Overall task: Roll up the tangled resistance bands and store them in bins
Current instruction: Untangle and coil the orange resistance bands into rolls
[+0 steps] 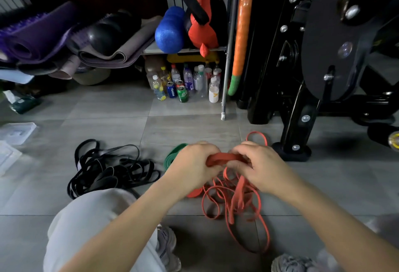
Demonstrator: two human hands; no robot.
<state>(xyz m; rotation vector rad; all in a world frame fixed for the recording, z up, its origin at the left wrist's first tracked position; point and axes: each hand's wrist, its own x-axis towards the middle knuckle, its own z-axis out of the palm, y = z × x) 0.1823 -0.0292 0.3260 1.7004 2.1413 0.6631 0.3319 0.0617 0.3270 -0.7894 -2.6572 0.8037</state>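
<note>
Rolling begins at the orange band (pixel 225 158), a flat strip held taut between both hands above the floor (pixel 183 125). The left hand (pixel 192 163) is closed around one end of the held section, fingers curled under and thumb on top. The right hand (pixel 257 163) is closed on the other end, fingertips pinching the strip from above. Neither palm is visible, so the depth of each grip cannot be told.

Below the hands, the rest of the orange band hangs and spreads in loose, crossing loops on the tiles; one loop lies beyond the right hand, near the foot of the black machine (pixel 291 151).

Handling properties, as judged:
- Soft and limp; it holds no shape unless tensioned.
- Light, so weight does not aid unwinding.
- Elastic; a released end is likely to spring back and loosen the roll.
- Rubbery surface; crossing strands probably cling and snag.

Recommended hold: pinch the flat faces of the strip, not its edges, and keep the started coil clamped in one hand while the other feeds slack.

A green band (pixel 172 155) lies partly behind the left hand. A heap of black bands (pixel 112 170) lies to the left, well apart. Clear plastic lids or bins (pixel 17 132) sit at the far left edge.
</note>
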